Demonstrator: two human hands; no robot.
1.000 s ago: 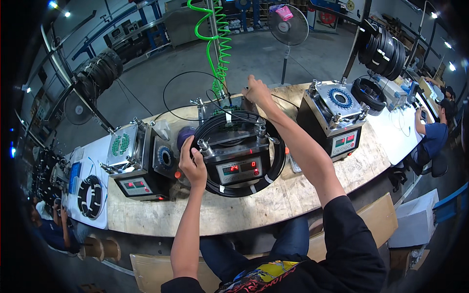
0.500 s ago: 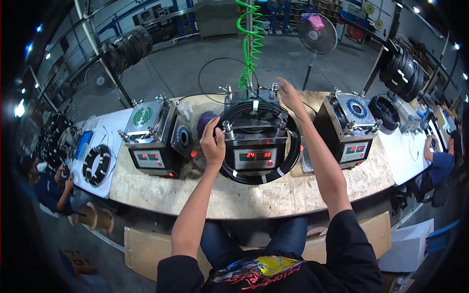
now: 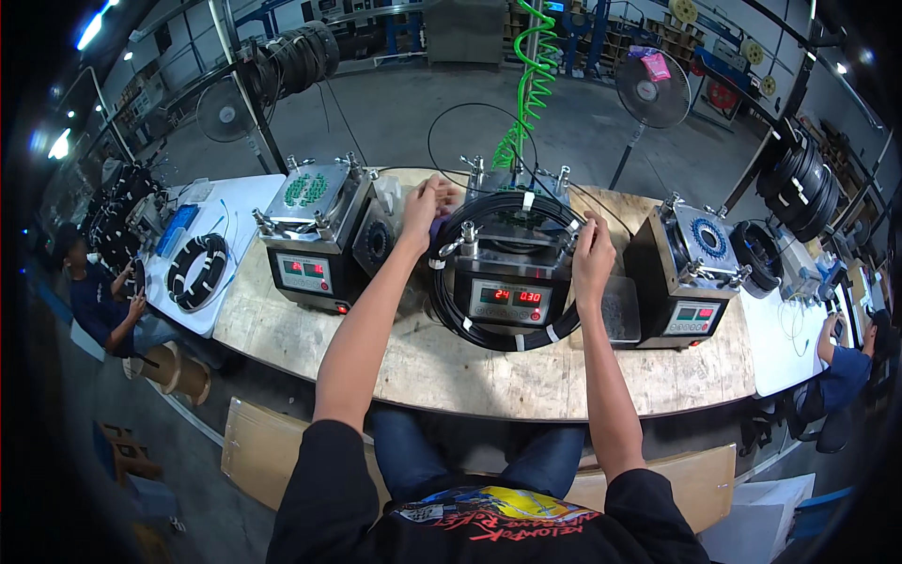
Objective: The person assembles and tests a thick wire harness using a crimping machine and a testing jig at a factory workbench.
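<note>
A long pale wooden surface (image 3: 413, 368) runs beneath the middle machine (image 3: 512, 267), a black box with a steel top and a red-lit front display, which serves as the landmark; similar machines stand on its left (image 3: 305, 271) and right (image 3: 658, 291). Ringed around the middle machine, crossing above its steel top and below its display, is a thick round coil of black cable (image 3: 495, 339) with white ties. The coil could snag if its strands catch on the metal clamps at the machine's corners, or sag on one side if it is poorly supported; whether its lower edge rests on the surface I cannot tell. The right hand (image 3: 594, 256), at the machine's right, has its fingers curled in and appears to pinch the coil's upper right side. The left hand (image 3: 425, 214), off the machine's upper left, is half curled with blurred fingertips, so I cannot tell whether it grips anything. A thin black cable loop (image 3: 484, 104) arches behind the machine and could hook or tangle if the coil were pulled sharply.
</note>
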